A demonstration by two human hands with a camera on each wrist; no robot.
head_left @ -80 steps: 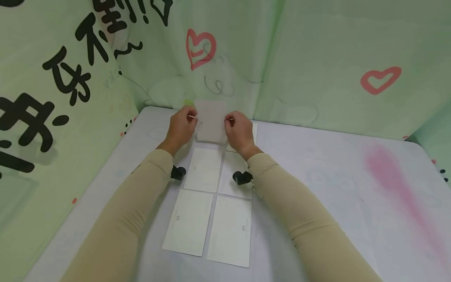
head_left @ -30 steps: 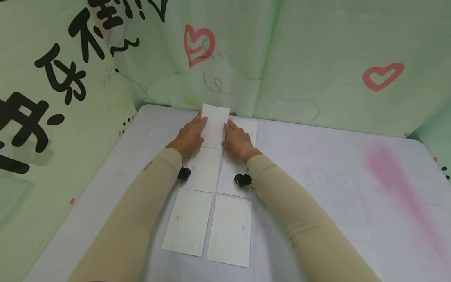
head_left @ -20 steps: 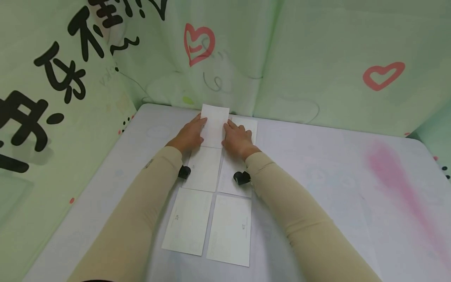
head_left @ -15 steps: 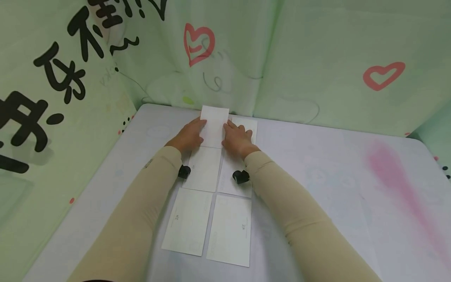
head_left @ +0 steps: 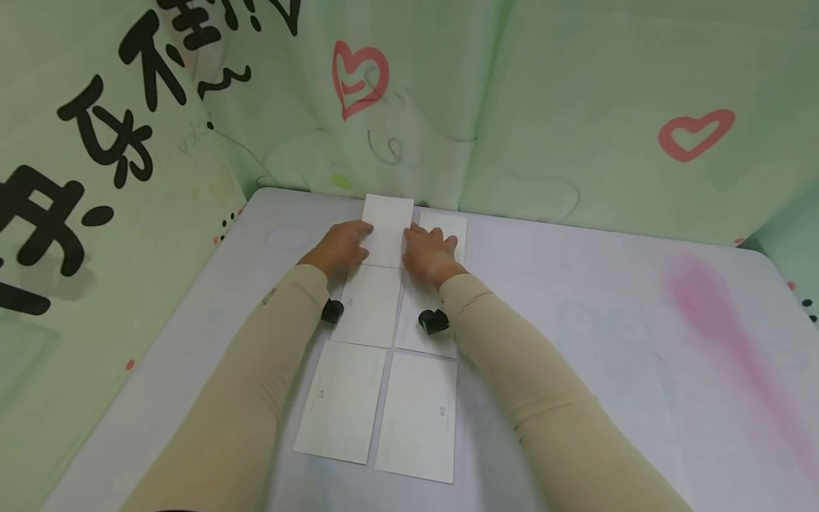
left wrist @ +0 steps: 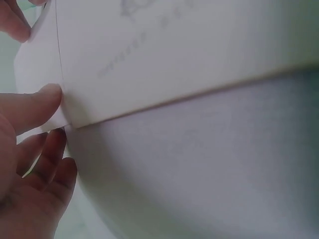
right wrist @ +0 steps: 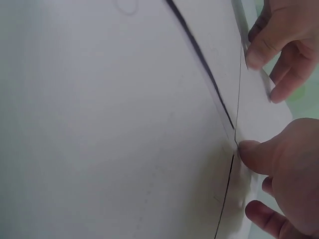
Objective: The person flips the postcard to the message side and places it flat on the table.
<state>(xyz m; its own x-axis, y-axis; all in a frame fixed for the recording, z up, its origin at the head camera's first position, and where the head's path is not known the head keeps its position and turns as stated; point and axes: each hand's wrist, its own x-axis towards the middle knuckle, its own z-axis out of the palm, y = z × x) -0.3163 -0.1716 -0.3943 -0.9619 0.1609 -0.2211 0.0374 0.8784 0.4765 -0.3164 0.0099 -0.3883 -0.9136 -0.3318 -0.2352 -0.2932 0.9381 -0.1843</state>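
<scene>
A white card (head_left: 387, 231) lies at the far end of two columns of similar cards, by the table's back edge. My left hand (head_left: 339, 249) touches its left edge with thumb and fingertips. In the left wrist view, the left thumb (left wrist: 50, 97) rests at the card's near corner, with the other fingers beside and partly below the edge. Along the card's right edge sits my right hand (head_left: 430, 256), touching it with the fingertips and partly covering the far right card (head_left: 451, 226). In the right wrist view, the right thumb (right wrist: 251, 154) lies where cards meet.
Nearer cards lie in pairs: a middle left card (head_left: 367, 306), a middle right card (head_left: 416, 334), a front left card (head_left: 342, 405) and a front right card (head_left: 417, 419). Narrow gaps part them. A green printed curtain (head_left: 563, 107) hangs behind the white table (head_left: 608, 355).
The card, earlier held raised between both hands, now lies down behind the middle left card. Over the last half second, my left fingers slid slightly toward me along its edge.
</scene>
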